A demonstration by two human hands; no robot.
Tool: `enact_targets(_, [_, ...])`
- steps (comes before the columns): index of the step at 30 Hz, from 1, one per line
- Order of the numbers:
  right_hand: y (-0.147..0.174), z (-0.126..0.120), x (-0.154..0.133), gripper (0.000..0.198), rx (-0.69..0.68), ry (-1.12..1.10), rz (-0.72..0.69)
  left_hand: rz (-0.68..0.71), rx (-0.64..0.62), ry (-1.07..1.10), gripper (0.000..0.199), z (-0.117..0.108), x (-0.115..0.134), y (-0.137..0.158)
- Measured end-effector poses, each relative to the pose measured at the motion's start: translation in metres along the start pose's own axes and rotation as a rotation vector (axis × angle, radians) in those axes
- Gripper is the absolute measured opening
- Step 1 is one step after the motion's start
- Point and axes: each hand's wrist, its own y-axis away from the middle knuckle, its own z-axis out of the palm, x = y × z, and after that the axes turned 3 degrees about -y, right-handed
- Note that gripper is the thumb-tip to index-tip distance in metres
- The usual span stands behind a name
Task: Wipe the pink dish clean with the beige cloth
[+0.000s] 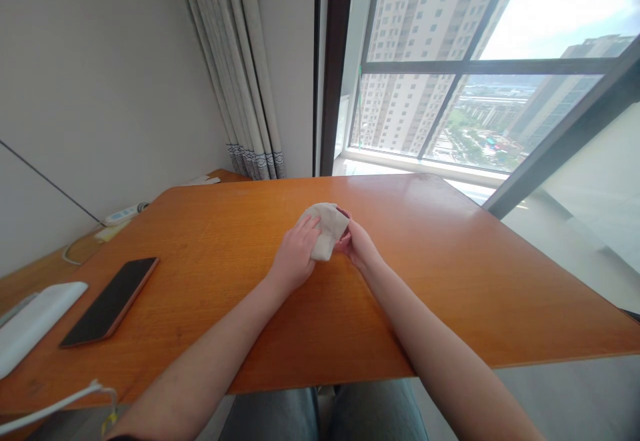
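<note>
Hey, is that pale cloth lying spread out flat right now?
No, it isn't flat: the pale cloth curves between the left hand and the right hand. Whether it's folded underneath, I can't tell.

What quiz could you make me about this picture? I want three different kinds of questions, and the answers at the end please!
1. True or false: fingers of the left hand lie on the pale cloth.
2. What is just to the left of the black-screened device on the wooden table?
A) a red book
B) a white object
C) a yellow banana
3. Fill the gap: to the left of the window, a long, pale ______ hangs in folds.

Key: 1. True. 2. B. 3. Curtain.
</note>
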Motion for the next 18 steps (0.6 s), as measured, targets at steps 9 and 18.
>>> enact_targets(9, [0.029,0.028,0.014,0.047,-0.063,-0.047,-0.118,0.000,0.003,0.058,0.019,0.008,-0.011,-0.002])
enact_targets(18, [0.010,-0.013,-0.033,0.035,-0.323,0.119,0.507,0.141,-0.164,0.162,0.015,-0.011,-0.020,-0.006])
